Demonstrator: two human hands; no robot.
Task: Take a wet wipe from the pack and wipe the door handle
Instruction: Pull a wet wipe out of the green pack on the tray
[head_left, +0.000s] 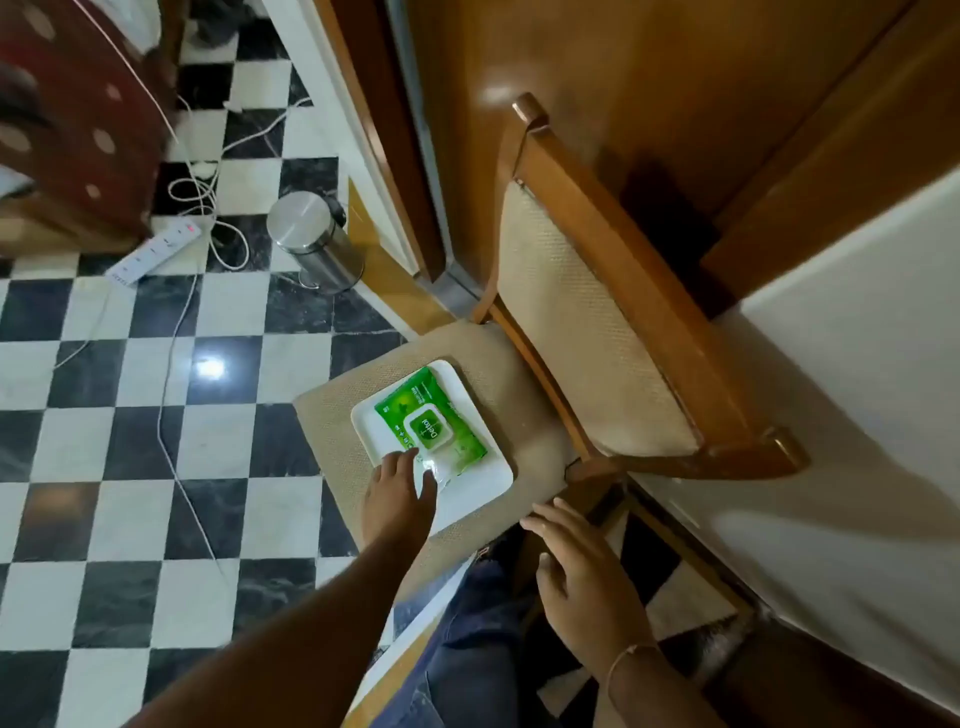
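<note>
One green wet wipe pack (431, 428), lid closed, lies on a white tray (488, 480) on the chair seat (332, 415). Left hand (397, 491) open, fingers spread, touching the pack's near edge, gripping nothing. Right hand (582, 571) open and empty, near right of the tray. Steel bin (311, 239) far left on checkered floor (130, 441).

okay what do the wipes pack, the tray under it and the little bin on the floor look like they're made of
Wipes pack: soft glossy plastic film, judging by its crinkled, shiny clear end, with what looks like a stiffer plastic flip lid. Tray: smooth white, probably plastic or melamine; ceramic can't be ruled out. Bin: brushed metal, likely stainless steel, given its streaked reflections.
</note>
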